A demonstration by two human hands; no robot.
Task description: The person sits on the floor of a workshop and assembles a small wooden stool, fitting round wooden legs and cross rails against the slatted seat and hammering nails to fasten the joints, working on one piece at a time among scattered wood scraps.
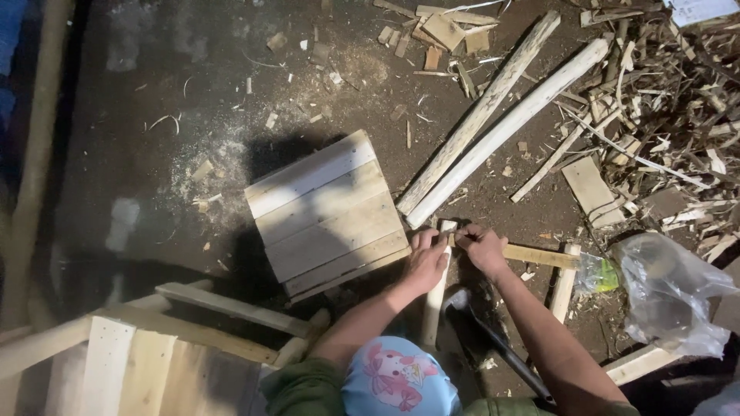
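A flat wooden slat is being held crosswise on the dirt floor, lying over the upper end of a pale round stick that is running toward the person. The joint of slat and stick is being pinched by both hands: the left hand is being kept curled over the stick's top, fingers closed on the wood, and the right hand is being kept closed on the near end of the slat, just beside the left, the fingertips almost touching. Whether anything small is being held between the fingers cannot be told. A second short round stick is being crossed by the slat's far end. A dark-handled tool is lying under the right forearm. Just left of the hands, a square panel of four boards is lying flat. Two long peeled poles are lying side by side above the hands, slanted. A clear plastic bag is being kept at right, near a heap of wood shavings. A pale plank frame is occupying the lower left.
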